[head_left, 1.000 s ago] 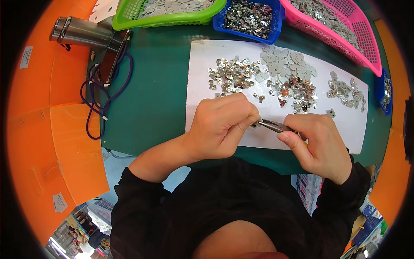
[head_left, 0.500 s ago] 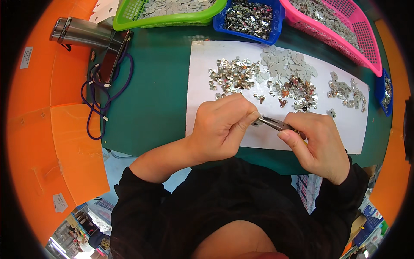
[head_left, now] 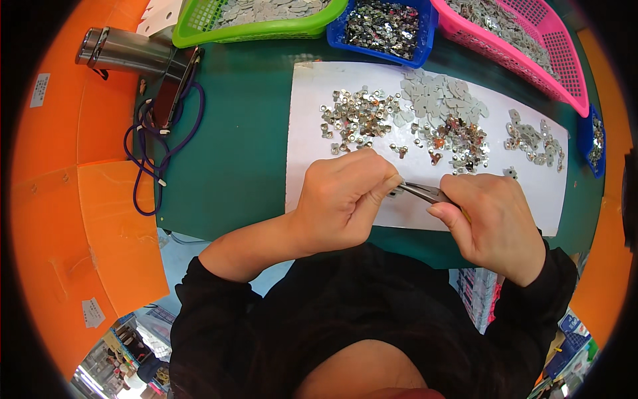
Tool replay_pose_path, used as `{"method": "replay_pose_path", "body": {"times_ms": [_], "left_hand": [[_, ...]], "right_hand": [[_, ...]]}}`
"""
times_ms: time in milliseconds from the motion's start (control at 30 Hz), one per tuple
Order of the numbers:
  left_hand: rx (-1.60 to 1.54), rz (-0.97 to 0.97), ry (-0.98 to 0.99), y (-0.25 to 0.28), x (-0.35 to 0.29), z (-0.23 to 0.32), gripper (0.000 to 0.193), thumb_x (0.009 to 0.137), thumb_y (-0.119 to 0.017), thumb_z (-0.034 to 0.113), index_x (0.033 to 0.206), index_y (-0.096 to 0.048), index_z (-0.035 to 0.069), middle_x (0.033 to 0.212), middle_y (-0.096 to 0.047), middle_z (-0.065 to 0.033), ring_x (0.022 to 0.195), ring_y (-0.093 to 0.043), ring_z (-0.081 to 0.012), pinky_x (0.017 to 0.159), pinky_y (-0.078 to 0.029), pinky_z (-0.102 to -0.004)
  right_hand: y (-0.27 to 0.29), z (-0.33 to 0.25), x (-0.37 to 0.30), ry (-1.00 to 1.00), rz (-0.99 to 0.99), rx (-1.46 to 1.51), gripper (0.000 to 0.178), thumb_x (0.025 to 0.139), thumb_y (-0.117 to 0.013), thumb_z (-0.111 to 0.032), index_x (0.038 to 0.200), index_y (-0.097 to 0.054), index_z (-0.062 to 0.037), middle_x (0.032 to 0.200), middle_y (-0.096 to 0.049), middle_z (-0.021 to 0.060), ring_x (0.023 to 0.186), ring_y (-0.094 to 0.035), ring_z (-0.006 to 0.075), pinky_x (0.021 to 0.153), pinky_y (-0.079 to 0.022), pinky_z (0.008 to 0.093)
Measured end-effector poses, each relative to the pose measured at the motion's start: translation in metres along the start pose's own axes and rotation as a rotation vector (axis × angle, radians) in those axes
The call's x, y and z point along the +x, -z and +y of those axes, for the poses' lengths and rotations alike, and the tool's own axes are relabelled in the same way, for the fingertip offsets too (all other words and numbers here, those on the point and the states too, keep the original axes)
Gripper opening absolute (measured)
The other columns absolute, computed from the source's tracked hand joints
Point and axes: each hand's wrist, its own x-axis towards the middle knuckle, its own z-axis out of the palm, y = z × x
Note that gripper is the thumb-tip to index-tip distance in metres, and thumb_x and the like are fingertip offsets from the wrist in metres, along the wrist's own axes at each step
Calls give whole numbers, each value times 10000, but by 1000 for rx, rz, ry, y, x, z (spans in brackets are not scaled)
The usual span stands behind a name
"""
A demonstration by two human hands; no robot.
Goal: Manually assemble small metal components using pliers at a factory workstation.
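Lowered slightly at the bare left hand [head_left: 342, 199], swung slightly outward at the bare right hand [head_left: 495, 223], compared with half a second earlier

Noted a cylindrical brushed-steel flask [head_left: 129, 50] at far left, well apart from the hands. Farther right, found left thumb and forefinger pressed together on a small grey metal piece [head_left: 395, 192], mostly hidden by fingertips, above the near part of a flat white sheet [head_left: 405, 217]. Judged that piece light, stiff and hard to break, perhaps slippery on smooth faces; best taken by a flat edge. Could not tell its exact outline.

Just right of it, saw slim steel pliers [head_left: 425, 193] aimed leftward, nose at the piece; could not tell whether fully closed at the tips. Found right fingers wrapped around the grips, thumb along the near side.

For pose, read the left forearm as slanting up from lower left, back of hand upward, fingers curled into a loose fist; read the right wrist as bent inward, knuckles upward. Beyond, at right, noted scattered grey metal plates [head_left: 531, 141] on the sheet.
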Motion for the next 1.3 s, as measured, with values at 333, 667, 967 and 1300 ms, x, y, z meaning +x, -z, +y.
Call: {"method": "replay_pose_path", "body": {"times_ms": [333,667,967,1300], "left_hand": [[-56,103,18,-4,3,-6,58,885,-645,-24,847,-617,10,695,-583,-89,570,-574,-206,519,-439,-287],[-166,-32,75,3,4,1,153,1008,-521,50,973,-627,-55,896,-660,-127,723,-654,-149,691,-539,-263],[-742,-228,359,0,1,-10,209,1046,-490,145,1007,-603,-25,901,-657,-98,787,-647,-144,722,-530,-285],[-1159,-277,663,-5,2,-17,266,1058,-483,280,990,-567,36,883,-641,-47,739,-630,-114,699,-524,-266]], "right_hand": [[-20,9,0,65,213,-203,232,868,-678,-199,871,-536,-16,757,-554,125,667,-557,331,561,-421,398],[-46,0,9,-54,520,691,165,814,-725,-61,963,-675,-12,785,-581,30,702,-512,114,666,-427,253],[-39,2,13,-28,334,900,109,857,-665,-27,953,-631,11,919,-614,72,833,-556,147,783,-433,285],[-46,-1,17,-18,419,732,117,814,-687,14,909,-621,-6,895,-613,76,855,-582,178,804,-449,300]]}}
